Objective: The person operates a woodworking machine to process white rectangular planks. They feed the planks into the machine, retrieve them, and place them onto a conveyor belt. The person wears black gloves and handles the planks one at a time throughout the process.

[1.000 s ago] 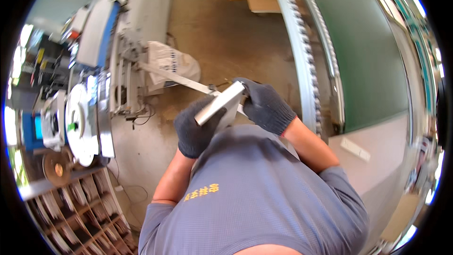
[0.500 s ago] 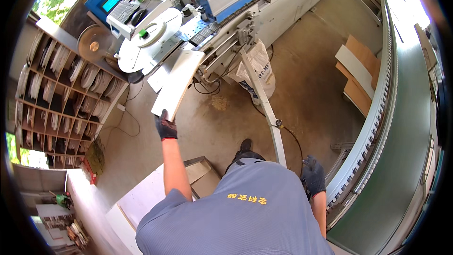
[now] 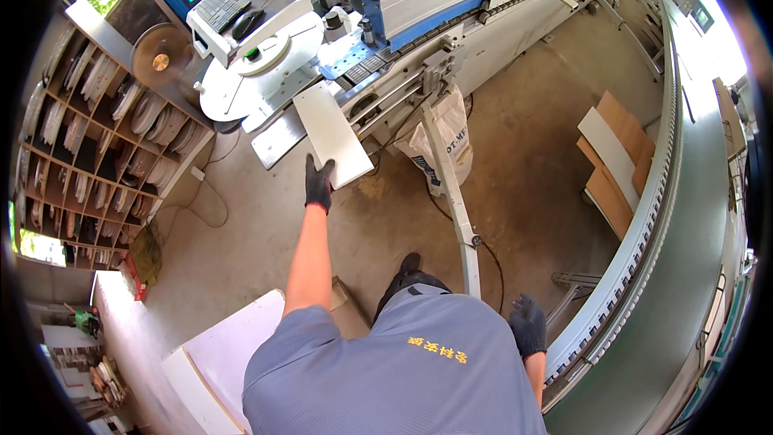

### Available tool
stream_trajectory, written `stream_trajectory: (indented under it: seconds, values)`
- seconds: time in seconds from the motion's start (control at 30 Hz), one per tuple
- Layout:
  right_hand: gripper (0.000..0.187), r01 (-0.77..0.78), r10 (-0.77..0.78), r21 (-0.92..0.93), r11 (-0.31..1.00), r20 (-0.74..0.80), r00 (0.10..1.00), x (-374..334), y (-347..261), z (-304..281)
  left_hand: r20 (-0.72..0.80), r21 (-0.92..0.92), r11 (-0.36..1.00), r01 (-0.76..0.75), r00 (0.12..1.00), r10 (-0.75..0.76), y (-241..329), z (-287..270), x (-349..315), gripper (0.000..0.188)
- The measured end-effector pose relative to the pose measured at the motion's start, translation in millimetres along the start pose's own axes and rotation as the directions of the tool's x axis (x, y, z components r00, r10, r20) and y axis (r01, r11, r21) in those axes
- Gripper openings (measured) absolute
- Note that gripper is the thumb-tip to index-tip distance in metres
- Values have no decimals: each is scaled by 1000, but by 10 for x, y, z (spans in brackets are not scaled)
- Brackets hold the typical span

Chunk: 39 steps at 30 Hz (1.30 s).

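Observation:
My left hand [image 3: 320, 180], in a black glove, grips the near left corner of a long white board [image 3: 334, 135]. The board's far end rests at the edge of the machine [image 3: 419, 44], beside its metal plate [image 3: 278, 141], while the near end juts out over the floor. By my right side hangs my right hand [image 3: 528, 325], gloved too. Its fingers are loosely apart and I see nothing in them. The conveyor's toothed side rail [image 3: 600, 341] is the nearest thing to it.
Slotted shelves [image 3: 105, 137] full of rolls stand at the left. A white sack [image 3: 447, 141] sits under the machine behind a slanting metal bar [image 3: 451, 189]. Loose panels [image 3: 616, 153] lean by the green conveyor [image 3: 676, 258]. A pale panel [image 3: 229, 338] lies low at my left.
My left hand has moved right and a little farther away. The white board's near end has swung rightward with it. My right hand stays low at my side.

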State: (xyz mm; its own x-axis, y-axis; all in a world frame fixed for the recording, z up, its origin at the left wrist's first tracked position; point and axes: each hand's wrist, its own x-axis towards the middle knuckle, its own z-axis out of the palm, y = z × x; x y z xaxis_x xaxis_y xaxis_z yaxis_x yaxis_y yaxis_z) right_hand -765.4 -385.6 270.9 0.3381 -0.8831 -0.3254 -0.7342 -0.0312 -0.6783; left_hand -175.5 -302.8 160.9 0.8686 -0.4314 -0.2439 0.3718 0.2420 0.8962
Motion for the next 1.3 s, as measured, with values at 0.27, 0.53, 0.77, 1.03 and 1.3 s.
stream_trajectory:
  seconds: [0.27, 0.53, 0.77, 1.03, 1.3]
  values:
    - [41, -64, 60, -44, 997, -87, 994, -57, -156, 149, 119, -41, 969, -242, 962, 245, -284, 867, 1058, 85]
    - [39, -203, 204, 26, 979, -110, 973, -101, -381, 210, 68, -102, 976, -190, 978, 197, -508, 1910, 1339, 93]
    - [36, -287, 306, 150, 946, -132, 943, -367, -160, 365, 101, 39, 953, -300, 950, 295, -707, 2429, 1657, 87]
    - [39, -610, 739, 446, 655, -210, 640, -1098, -52, 67, 217, 319, 906, -277, 952, 214, -1115, 3211, 2170, 74]
    - [37, -800, 497, 98, 592, -826, 266, -3059, 2234, -268, 261, 880, 435, 193, 568, -780, -2059, 2247, 1772, 48]
